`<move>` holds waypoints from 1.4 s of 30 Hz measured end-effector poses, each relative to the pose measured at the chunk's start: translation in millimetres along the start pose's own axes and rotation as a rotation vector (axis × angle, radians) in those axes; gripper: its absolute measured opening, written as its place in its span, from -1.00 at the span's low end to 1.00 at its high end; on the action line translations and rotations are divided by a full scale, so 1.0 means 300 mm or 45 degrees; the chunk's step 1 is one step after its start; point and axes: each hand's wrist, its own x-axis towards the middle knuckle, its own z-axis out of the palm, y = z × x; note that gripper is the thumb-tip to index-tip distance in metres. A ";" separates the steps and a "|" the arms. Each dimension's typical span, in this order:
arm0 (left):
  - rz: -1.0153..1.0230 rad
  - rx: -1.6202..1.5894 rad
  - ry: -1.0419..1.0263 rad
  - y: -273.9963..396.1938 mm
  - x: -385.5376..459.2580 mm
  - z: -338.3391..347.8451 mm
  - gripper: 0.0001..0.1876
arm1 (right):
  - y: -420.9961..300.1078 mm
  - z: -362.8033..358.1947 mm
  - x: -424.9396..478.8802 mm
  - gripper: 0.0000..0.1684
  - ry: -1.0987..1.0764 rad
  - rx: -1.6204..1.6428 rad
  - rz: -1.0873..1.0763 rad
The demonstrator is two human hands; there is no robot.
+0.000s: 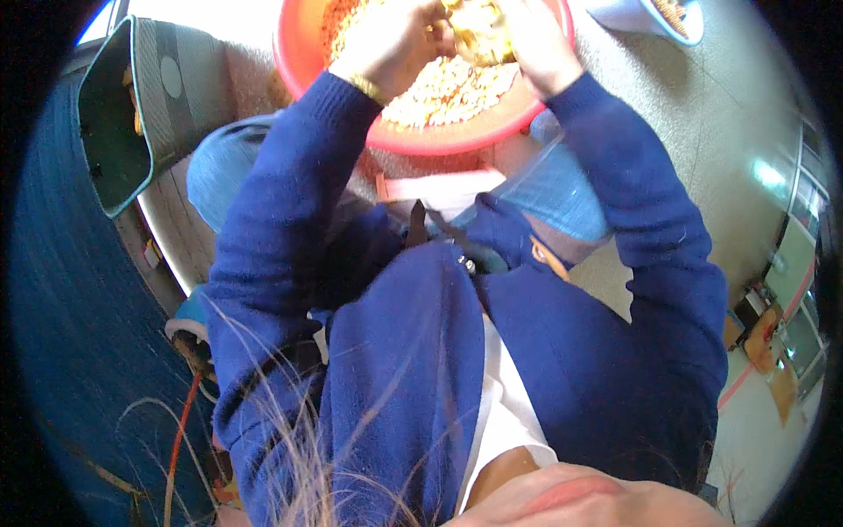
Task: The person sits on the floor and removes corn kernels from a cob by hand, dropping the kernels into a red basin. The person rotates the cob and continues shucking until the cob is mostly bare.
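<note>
A red plastic basin (461,139) stands at the top middle of the head view, between my knees, with loose corn kernels (448,99) heaped in it. Over the basin my left hand (388,46) and my right hand (540,46) meet at yellow pieces that look like corn cobs (477,33). The right hand's fingers are on this bright yellow bunch. The left hand's fingers are close against its left side, partly in shadow. Glare and the upper picture edge hide the fingertips, so the exact grip of the left hand is unclear.
A grey bin or basket (184,79) with a green rim lies open at the upper left, with something yellowish inside. At the upper right, a pale bucket (632,16) holds yellowish-brown pieces. Dark blue fabric or sheeting (66,296) runs along the left. Various items lie at the far right.
</note>
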 end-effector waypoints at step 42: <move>0.910 1.770 0.423 -0.002 0.132 0.011 -0.17 | -0.053 -0.067 0.143 -0.42 -0.135 -0.610 0.087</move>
